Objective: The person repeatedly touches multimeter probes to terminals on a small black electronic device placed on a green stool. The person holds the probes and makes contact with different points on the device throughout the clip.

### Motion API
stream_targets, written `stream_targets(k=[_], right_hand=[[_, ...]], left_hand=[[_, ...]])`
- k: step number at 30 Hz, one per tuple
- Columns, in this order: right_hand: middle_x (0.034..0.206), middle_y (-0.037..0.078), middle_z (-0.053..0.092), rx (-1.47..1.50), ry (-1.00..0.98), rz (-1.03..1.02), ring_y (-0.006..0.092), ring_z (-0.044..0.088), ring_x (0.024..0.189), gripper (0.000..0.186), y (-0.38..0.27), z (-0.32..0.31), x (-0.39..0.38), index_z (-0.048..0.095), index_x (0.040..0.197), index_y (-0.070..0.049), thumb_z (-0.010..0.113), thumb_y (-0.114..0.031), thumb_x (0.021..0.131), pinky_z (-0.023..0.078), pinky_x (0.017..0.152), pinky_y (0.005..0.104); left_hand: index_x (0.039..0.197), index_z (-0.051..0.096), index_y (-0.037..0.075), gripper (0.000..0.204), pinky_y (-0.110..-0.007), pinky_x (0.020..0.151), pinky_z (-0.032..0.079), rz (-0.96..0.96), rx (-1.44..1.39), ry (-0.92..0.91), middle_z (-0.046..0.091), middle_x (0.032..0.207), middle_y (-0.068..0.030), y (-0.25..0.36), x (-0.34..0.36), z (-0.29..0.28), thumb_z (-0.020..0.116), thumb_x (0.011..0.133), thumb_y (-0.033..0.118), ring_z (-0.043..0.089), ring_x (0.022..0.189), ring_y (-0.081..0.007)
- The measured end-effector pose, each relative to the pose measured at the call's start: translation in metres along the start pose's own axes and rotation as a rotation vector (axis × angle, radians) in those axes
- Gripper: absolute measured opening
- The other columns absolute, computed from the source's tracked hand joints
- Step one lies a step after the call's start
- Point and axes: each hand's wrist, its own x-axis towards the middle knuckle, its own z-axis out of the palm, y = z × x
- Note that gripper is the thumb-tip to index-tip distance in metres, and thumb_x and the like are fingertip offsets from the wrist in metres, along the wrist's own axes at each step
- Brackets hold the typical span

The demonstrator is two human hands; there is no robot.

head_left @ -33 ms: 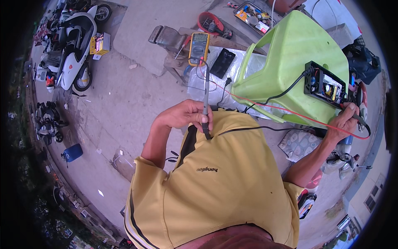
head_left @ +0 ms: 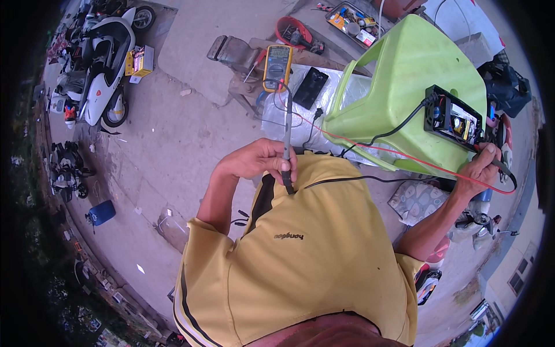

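- Our left hand point(head_left: 254, 162) has its fingers clamped on a grey probe point(head_left: 287, 144), whose shaft rises beyond the fingertips toward the yellow multimeter point(head_left: 277, 67).
- Our right hand point(head_left: 480, 170) curls its fingers on the red lead point(head_left: 393, 151), just below the open black circuit box point(head_left: 457, 118) on the green stool point(head_left: 404, 75).

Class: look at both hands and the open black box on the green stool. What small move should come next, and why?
Probably bring the grey probe in the left hand across to the black box; it points away, while the right hand already rests beside the box.
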Motion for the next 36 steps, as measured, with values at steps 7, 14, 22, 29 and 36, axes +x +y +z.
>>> stream_targets(k=[7,14,22,29,36], right_hand=[[0.072,0.003,0.055,0.025,-0.009,0.011,0.0091,0.045,0.065,0.039,0.002,0.000,0.000,0.059,0.087,-0.001,0.048,-0.034,0.105,0.038,0.058,0.0251],[0.072,0.002,0.054,0.046,-0.004,0.009,0.0086,0.044,0.065,0.038,0.001,0.001,0.001,0.059,0.087,-0.001,0.049,-0.034,0.104,0.036,0.058,0.0241],[0.072,0.002,0.055,0.052,0.038,0.036,0.0072,0.041,0.060,0.038,-0.004,0.003,-0.001,0.061,0.086,-0.001,0.050,-0.033,0.104,0.033,0.054,0.0242],[0.072,0.001,0.056,0.060,0.062,0.075,0.0066,0.040,0.058,0.036,-0.002,0.000,0.001,0.062,0.086,-0.003,0.052,-0.032,0.103,0.030,0.052,0.0241],[0.079,0.004,0.056,0.054,0.140,0.080,0.0083,0.041,0.058,0.034,-0.006,0.003,0.002,0.058,0.085,0.000,0.050,-0.028,0.103,0.030,0.051,0.0224]], left_hand=[[0.103,0.064,0.001,0.016,-0.029,0.076,0.058,-0.007,-0.002,-0.002,0.072,0.096,-0.0087,0.001,0.001,0.001,0.063,0.098,0.016,0.070,0.087,-0.0169],[0.103,0.064,0.001,0.017,-0.029,0.076,0.058,-0.016,-0.007,-0.003,0.071,0.096,-0.0083,0.003,0.001,0.001,0.063,0.098,0.016,0.070,0.087,-0.0167],[0.103,0.064,0.001,0.017,-0.028,0.078,0.056,-0.038,-0.025,-0.012,0.071,0.097,-0.0073,0.002,0.001,-0.001,0.062,0.098,0.017,0.068,0.088,-0.0147],[0.104,0.064,0.001,0.019,-0.029,0.079,0.056,-0.101,-0.066,-0.039,0.071,0.099,-0.0070,-0.012,0.001,-0.002,0.062,0.099,0.019,0.068,0.089,-0.0146],[0.108,0.063,0.001,0.019,-0.031,0.083,0.057,-0.228,-0.156,-0.136,0.070,0.101,-0.0067,-0.023,0.011,-0.012,0.058,0.101,0.018,0.067,0.093,-0.0158]])
